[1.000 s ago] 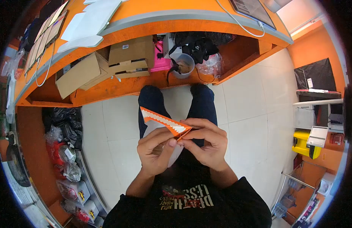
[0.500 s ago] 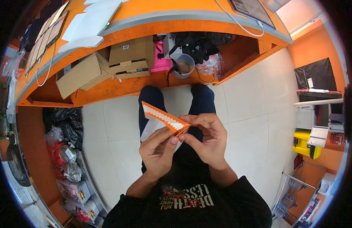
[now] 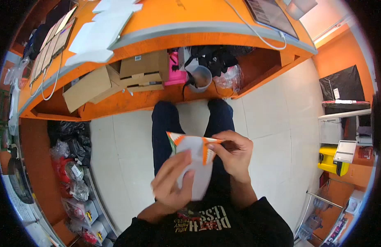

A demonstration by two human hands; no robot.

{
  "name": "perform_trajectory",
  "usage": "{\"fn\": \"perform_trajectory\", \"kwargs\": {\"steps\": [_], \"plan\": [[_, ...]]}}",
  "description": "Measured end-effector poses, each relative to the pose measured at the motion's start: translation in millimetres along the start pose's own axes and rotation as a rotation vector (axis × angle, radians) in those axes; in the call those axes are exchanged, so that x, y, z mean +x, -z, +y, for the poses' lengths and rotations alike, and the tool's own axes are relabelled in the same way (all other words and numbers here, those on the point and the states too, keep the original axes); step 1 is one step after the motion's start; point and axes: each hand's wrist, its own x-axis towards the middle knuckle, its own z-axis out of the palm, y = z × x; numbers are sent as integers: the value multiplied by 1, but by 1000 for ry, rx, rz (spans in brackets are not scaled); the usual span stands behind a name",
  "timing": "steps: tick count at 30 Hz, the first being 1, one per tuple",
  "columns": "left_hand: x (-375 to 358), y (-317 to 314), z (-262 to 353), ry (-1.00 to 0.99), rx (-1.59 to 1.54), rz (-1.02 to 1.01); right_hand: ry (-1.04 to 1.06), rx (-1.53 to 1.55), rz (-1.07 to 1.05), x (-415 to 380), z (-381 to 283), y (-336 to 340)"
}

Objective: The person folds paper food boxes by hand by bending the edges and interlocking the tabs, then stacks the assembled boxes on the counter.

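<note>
A folded piece of thin card (image 3: pixel 194 149), white on its inner face with orange printed edges and a bit of green at the left corner, is over my lap. My right hand (image 3: pixel 236 157) pinches its right end between thumb and fingers, where an orange flap with a white scalloped strip folds over. My left hand (image 3: pixel 172 181) is smeared by motion at the card's left side. Its thumb and fingers are apart, overlapping the white face in this view. The white part extends down between my hands toward my shirt.
An orange desk (image 3: pixel 165 18) curves ahead, with white card sheets (image 3: pixel 100 33) and a tablet (image 3: pixel 270 16) on top. On its lower shelf are cardboard boxes (image 3: pixel 143 68) and a clear bucket (image 3: pixel 200 78). Bagged items (image 3: pixel 71 164) line the left; a yellow case (image 3: pixel 331 160) stands right.
The card has turned so its white inner face shows, and it sits slightly lower. My left hand has let go of the edge and its fingers have spread; my right hand keeps its pinch.
</note>
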Motion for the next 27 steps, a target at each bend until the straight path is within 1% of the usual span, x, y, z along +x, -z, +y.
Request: {"fn": "perform_trajectory", "kwargs": {"steps": [1,2,4,5,7,9,11,12,13,15,16,18,19,20,21,22,23,25,26,27], "plan": [[-2,10,-1,-157,86,-19,50,-3,-36,2,0,6],[-5,11,-11,-285,141,114,101,-6,-72,5,1,13],[27,3,5,-21,-4,195,245,18,-181,13,4,22],[40,0,10,111,-79,230,262,32,-222,17,3,21],[43,-3,-5,220,-259,68,294,60,-302,22,0,19],[35,5,-26,190,-242,-157,297,15,-261,27,4,10],[33,-2,-31,123,-119,-8,289,-10,-224,32,8,3],[37,-7,-33,93,-59,70,161,-80,-285,28,10,5],[46,-12,-33,40,-81,69,210,-268,-353,31,13,5],[69,-20,-26,-67,-123,68,233,-190,-264,35,11,-2],[83,-25,-25,-122,-154,34,339,-206,-247,50,4,0],[130,-13,-18,-179,-200,-166,552,-234,-213,85,-17,8],[160,-7,-12,-210,-220,-266,640,-162,-104,104,-30,8],[195,-8,-3,-225,-276,-168,724,-89,5,124,-49,8],[231,-11,4,-239,-336,-71,751,-185,-46,149,-78,20],[262,-4,2,-175,-258,-35,815,-49,51,174,-93,21],[313,-10,9,-259,-153,-48,859,-177,39,198,-115,32],[390,-17,11,-313,92,-141,886,-107,411,238,-154,10],[421,-22,7,-314,65,-211,893,-61,485,257,-170,5],[447,-27,-1,-313,38,-280,913,4,452,276,-183,1]]}}
